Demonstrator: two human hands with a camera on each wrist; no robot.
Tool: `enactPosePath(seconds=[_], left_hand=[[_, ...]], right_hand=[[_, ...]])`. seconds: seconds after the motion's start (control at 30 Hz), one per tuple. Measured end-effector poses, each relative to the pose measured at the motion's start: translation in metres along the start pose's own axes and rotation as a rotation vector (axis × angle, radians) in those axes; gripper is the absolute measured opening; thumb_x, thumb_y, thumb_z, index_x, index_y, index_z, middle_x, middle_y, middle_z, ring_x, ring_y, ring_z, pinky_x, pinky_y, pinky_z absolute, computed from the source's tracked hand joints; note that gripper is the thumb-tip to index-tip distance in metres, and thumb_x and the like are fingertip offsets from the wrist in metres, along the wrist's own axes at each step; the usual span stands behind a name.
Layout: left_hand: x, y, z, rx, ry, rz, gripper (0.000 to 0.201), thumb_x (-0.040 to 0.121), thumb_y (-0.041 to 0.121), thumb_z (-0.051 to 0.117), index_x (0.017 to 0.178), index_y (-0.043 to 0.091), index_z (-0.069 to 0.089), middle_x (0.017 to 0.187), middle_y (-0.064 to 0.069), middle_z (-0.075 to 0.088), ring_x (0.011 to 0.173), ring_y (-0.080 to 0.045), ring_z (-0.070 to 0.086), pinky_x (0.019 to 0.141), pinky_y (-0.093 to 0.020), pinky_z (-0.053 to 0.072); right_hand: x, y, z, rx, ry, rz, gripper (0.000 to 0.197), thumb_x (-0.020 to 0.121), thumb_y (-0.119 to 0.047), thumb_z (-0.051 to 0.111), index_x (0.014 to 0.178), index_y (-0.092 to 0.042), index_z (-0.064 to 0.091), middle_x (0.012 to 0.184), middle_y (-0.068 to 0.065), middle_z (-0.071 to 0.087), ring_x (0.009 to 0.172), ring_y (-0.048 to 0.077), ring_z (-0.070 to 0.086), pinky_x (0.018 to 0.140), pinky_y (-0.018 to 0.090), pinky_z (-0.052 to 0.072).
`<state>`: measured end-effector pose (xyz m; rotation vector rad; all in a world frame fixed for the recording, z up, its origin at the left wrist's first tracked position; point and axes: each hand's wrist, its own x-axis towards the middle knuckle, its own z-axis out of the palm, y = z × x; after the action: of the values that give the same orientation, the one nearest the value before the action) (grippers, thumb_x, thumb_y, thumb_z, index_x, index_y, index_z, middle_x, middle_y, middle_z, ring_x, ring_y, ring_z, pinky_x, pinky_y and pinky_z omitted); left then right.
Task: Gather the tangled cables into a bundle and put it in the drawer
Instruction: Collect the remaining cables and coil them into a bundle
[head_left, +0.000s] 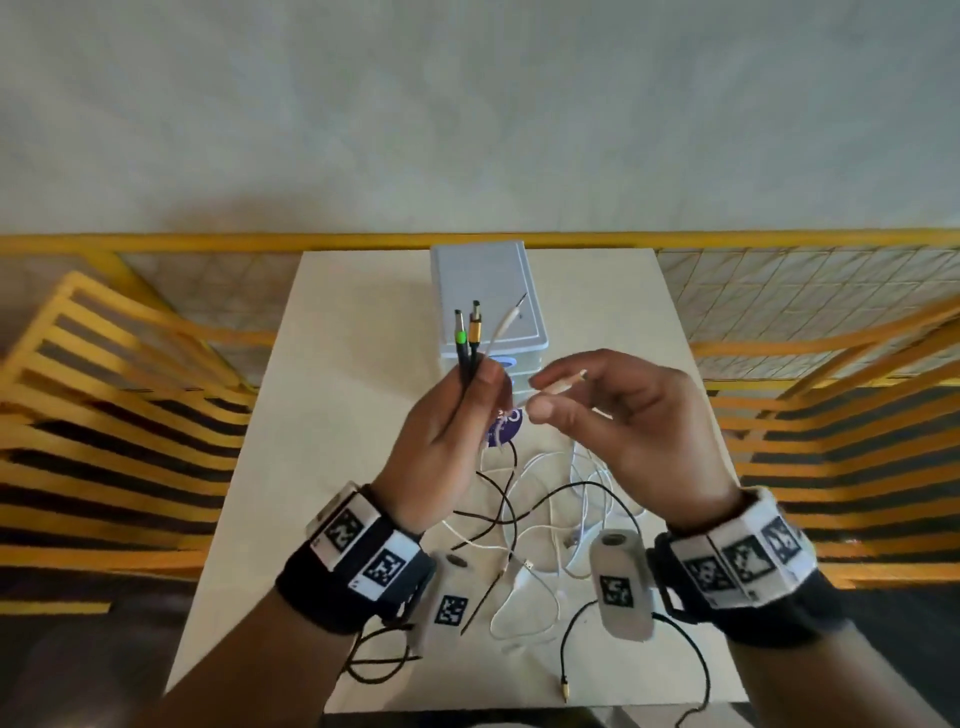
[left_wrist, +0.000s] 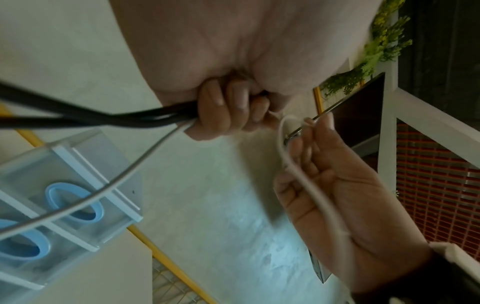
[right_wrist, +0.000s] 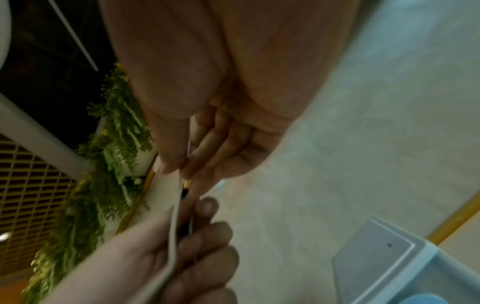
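Note:
My left hand is raised over the table and grips two black cables, with green and yellow banded plugs sticking up, plus a white cable end. In the left wrist view its fingers curl round the black cables. My right hand pinches another white cable's plug between thumb and fingers, close to the left hand. The remaining black and white cables lie tangled on the table below. A pale plastic drawer unit with blue handles stands behind, its drawers closed.
The small cream table has yellow slatted benches on both sides and a yellow rail behind. A gold-tipped black cable end lies near the front edge. A purple round label shows below the drawers.

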<state>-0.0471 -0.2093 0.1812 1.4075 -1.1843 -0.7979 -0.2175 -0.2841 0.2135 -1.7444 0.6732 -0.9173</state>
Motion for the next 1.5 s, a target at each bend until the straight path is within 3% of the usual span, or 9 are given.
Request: enactPosePath(seconds=[0.2, 0.3, 0.47, 0.67, 0.8, 0.87, 1.1, 1.33, 1.5], left_hand=[[-0.006, -0.001, -0.008, -0.070, 0.013, -0.031, 0.045, 0.105, 0.048, 0.036, 0.130, 0.026, 0.066, 0.108, 0.007, 0.074, 0.090, -0.012, 0.069, 0.073, -0.037, 0.055], [-0.011, -0.003, -0.014, -0.099, -0.007, -0.038, 0.041, 0.105, 0.046, 0.038, 0.134, 0.031, 0.063, 0.119, 0.001, 0.074, 0.101, -0.025, 0.073, 0.074, -0.046, 0.062], [-0.019, -0.002, -0.013, 0.037, 0.062, -0.001, 0.025, 0.112, 0.025, 0.037, 0.116, 0.023, 0.062, 0.056, 0.012, 0.064, 0.045, -0.005, 0.056, 0.053, -0.017, 0.043], [-0.026, -0.010, -0.011, 0.025, 0.120, 0.032, 0.026, 0.111, 0.037, 0.035, 0.100, 0.032, 0.058, 0.056, 0.015, 0.048, 0.048, -0.003, 0.042, 0.053, -0.020, 0.031], [-0.030, -0.002, -0.014, -0.309, -0.085, -0.124, 0.038, 0.097, 0.055, 0.044, 0.073, 0.025, 0.046, 0.060, -0.004, 0.023, 0.046, -0.016, 0.018, 0.045, -0.026, 0.016], [-0.029, 0.000, -0.016, -0.416, -0.161, -0.259, 0.036, 0.086, 0.056, 0.051, 0.067, 0.026, 0.044, 0.062, -0.006, 0.019, 0.048, -0.020, 0.012, 0.049, -0.036, 0.010], [-0.031, -0.007, -0.014, -0.282, -0.230, -0.290, 0.045, 0.083, 0.049, 0.043, 0.070, 0.008, 0.054, 0.058, -0.015, 0.050, 0.056, -0.026, 0.057, 0.074, -0.055, 0.057], [-0.029, 0.002, -0.041, 0.266, -0.168, -0.058, 0.042, 0.087, 0.067, 0.049, 0.093, 0.034, 0.074, 0.093, 0.014, 0.076, 0.097, -0.004, 0.070, 0.091, -0.041, 0.053], [-0.021, 0.014, -0.035, 0.174, 0.061, -0.111, 0.054, 0.075, 0.076, 0.059, 0.093, 0.026, 0.069, 0.096, 0.009, 0.072, 0.101, -0.004, 0.067, 0.092, -0.035, 0.053]], right_hand=[[0.009, 0.010, 0.034, 0.116, 0.019, 0.057, 0.024, 0.080, -0.032, 0.084, 0.088, -0.011, 0.076, 0.080, 0.019, 0.075, 0.075, 0.045, 0.070, 0.075, 0.063, 0.056], [0.010, 0.008, 0.042, 0.058, 0.052, 0.112, 0.029, 0.079, -0.035, 0.084, 0.084, -0.007, 0.076, 0.075, 0.020, 0.073, 0.070, 0.045, 0.067, 0.069, 0.057, 0.057], [0.011, 0.000, 0.051, 0.084, 0.093, 0.198, 0.020, 0.082, -0.024, 0.082, 0.079, -0.006, 0.075, 0.063, 0.006, 0.072, 0.051, 0.013, 0.064, 0.056, 0.017, 0.048], [0.010, 0.010, 0.058, 0.049, 0.122, 0.211, 0.030, 0.077, -0.039, 0.083, 0.093, -0.017, 0.071, 0.073, 0.002, 0.072, 0.067, 0.010, 0.066, 0.071, 0.022, 0.052], [0.007, 0.015, 0.051, 0.195, -0.216, 0.249, 0.035, 0.096, -0.048, 0.062, 0.097, -0.014, 0.068, 0.085, 0.008, 0.073, 0.085, 0.034, 0.070, 0.091, 0.054, 0.055], [0.003, 0.008, 0.052, 0.255, -0.273, 0.237, 0.035, 0.099, -0.047, 0.054, 0.096, -0.016, 0.070, 0.084, 0.007, 0.073, 0.082, 0.031, 0.069, 0.088, 0.043, 0.057], [-0.002, -0.003, 0.059, 0.304, -0.267, 0.245, 0.030, 0.105, -0.029, 0.045, 0.106, -0.012, 0.070, 0.077, 0.028, 0.068, 0.048, 0.042, 0.063, 0.041, 0.054, 0.043], [-0.003, 0.004, 0.060, 0.185, -0.108, 0.184, 0.035, 0.106, -0.027, 0.048, 0.107, 0.000, 0.069, 0.102, 0.014, 0.076, 0.086, 0.043, 0.066, 0.081, 0.055, 0.054], [-0.003, 0.008, 0.061, -0.037, -0.061, 0.025, 0.023, 0.105, -0.031, 0.047, 0.092, -0.027, 0.066, 0.074, 0.005, 0.065, 0.071, 0.025, 0.061, 0.069, 0.037, 0.051]])
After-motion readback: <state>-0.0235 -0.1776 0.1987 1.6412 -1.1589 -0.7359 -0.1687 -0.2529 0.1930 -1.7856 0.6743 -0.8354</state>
